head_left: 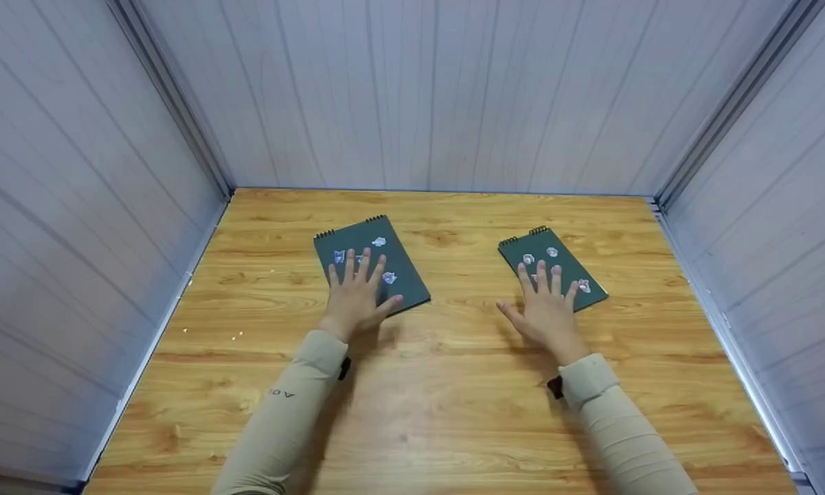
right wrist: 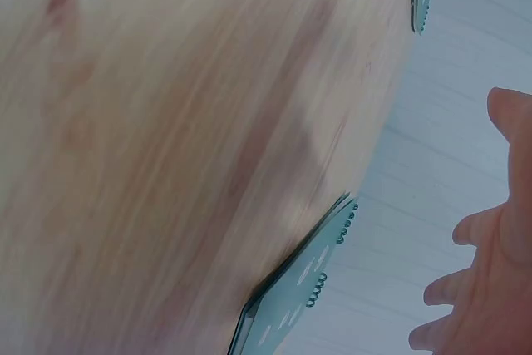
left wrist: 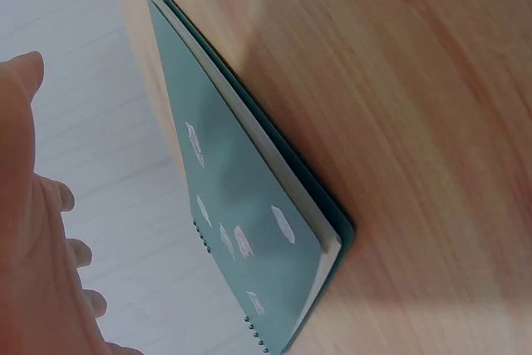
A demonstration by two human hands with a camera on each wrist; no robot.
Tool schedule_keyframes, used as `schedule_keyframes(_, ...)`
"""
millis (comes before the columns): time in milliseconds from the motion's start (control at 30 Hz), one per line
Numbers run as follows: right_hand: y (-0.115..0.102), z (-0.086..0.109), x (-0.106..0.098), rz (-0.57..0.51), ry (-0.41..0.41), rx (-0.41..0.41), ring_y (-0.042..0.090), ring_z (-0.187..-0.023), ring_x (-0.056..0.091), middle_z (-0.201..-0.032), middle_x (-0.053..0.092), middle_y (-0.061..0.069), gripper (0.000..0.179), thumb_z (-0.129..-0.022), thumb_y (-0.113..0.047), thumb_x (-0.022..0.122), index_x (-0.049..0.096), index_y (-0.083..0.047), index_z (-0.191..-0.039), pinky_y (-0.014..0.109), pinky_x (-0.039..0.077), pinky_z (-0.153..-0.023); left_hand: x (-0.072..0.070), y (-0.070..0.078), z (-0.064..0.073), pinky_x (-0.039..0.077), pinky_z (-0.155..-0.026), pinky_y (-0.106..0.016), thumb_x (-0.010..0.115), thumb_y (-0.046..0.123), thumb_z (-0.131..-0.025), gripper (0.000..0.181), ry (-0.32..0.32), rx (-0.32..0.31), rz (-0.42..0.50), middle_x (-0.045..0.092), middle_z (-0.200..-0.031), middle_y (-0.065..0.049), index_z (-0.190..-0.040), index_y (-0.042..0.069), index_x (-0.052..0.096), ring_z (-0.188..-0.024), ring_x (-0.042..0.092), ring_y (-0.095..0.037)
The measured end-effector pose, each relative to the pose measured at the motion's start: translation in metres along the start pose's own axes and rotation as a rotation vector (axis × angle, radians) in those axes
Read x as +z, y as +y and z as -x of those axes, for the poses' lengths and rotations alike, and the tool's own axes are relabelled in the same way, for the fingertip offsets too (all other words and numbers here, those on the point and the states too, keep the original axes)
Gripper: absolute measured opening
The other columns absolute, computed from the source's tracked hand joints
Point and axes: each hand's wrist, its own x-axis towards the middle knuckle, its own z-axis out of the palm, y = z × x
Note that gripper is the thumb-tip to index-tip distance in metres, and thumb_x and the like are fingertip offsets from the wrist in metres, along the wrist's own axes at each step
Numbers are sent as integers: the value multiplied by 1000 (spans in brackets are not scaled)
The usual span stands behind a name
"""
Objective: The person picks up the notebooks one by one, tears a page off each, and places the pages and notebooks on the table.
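The larger notebook (head_left: 404, 269) and the smaller notebook (head_left: 566, 261) are laid flat and well apart, wire bindings (head_left: 539, 229) turned from the person, presumably so that the opening edges are easily reached. The left hand (head_left: 354, 299) is held above the larger one, the right hand (head_left: 546, 313) above the smaller, fingers spread apart (nothing is gripped). Both notebooks are borne by the wooden table (head_left: 447, 399).

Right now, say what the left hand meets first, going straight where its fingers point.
Probably the back wall, after passing over the left green notebook, since the left wrist view shows a gap beneath the left hand; its tilt is hard to judge.
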Motion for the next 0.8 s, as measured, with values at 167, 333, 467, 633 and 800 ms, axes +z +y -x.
schedule_keyframes(167,-4,-3,0,5,9,-14,60,-165,4,-179,10,31,96,-106,-67,54,17,-13,-176,86,2,-124,0,-6,1,12,-128,-82,49,70,-106,93,-11,-2,-10,11,-182,-21,-175,14,22,-168,6,-52)
schedule_keyframes(333,-14,-10,-5,-4,48,-50,58,-164,14,-178,19,30,94,-105,-61,61,24,-8,-174,79,13,-129,0,-16,0,13,-130,-78,48,67,-108,91,-67,-19,-32,10,-182,-22,-175,11,21,-168,7,-52)
schedule_keyframes(467,-25,-16,-6,-28,71,-101,54,-163,24,-175,28,31,92,-105,-58,61,28,-5,-172,73,24,-130,1,-24,-2,19,-130,-76,53,57,-110,83,-109,-14,-59,19,-180,-25,-171,6,31,-166,12,-53)
schedule_keyframes(633,-42,-21,-4,-50,71,-158,54,-160,32,-172,33,32,90,-106,-54,63,30,-1,-170,70,29,-129,7,-33,-6,26,-131,-70,57,47,-112,73,-159,30,-64,28,-176,-28,-167,2,40,-164,20,-55)
schedule_keyframes(800,-58,-20,3,-39,31,-211,52,-160,34,-171,36,32,87,-108,-53,62,30,-1,-170,66,30,-130,14,-42,-6,27,-133,-63,56,43,-113,71,-209,46,-40,32,-174,-29,-166,-1,40,-162,27,-55)
